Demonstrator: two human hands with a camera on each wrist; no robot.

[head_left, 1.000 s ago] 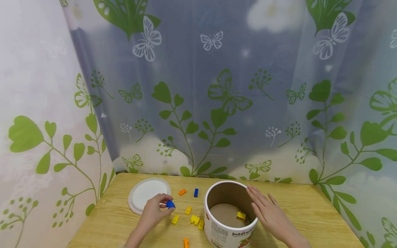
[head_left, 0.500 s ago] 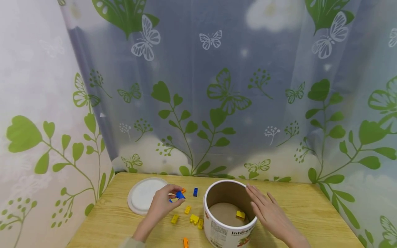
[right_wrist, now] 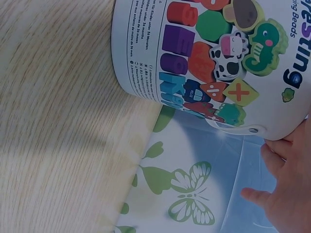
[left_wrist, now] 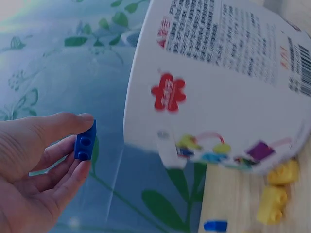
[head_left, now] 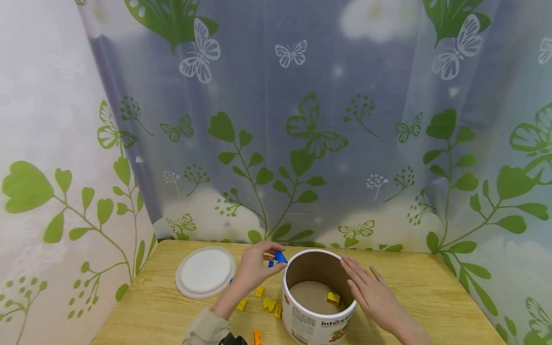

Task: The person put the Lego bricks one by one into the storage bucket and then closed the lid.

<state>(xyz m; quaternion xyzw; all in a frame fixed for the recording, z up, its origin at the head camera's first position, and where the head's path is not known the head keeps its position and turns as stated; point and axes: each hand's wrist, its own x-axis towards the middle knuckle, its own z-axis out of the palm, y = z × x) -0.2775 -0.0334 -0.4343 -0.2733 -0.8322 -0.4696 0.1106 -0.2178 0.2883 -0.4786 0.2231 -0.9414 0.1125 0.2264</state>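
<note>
Curtain (head_left: 371,158): printed with leaves and butterflies, it hangs behind the table.
Table (head_left: 422,287): of pale wood, it carries the bucket and the lid.
Bucket (head_left: 302,321): white, printed, upright and open at the top.
Lid (head_left: 204,270): white and round, it lies flat at the left.
Right hand (head_left: 373,296): the fingers are straight and lean against the right side of the bucket's rim; one digit stands apart from the others.
Left hand (head_left: 253,268): raised near the left rim, the forearm reaching forward; thumb and fingers pinch the blue block.
Blue block (head_left: 280,257): outside the bucket, close to the left rim; whether it touches, I cannot tell.
Yellow bricks (head_left: 269,304): four lie left of the bucket, one inside.
</note>
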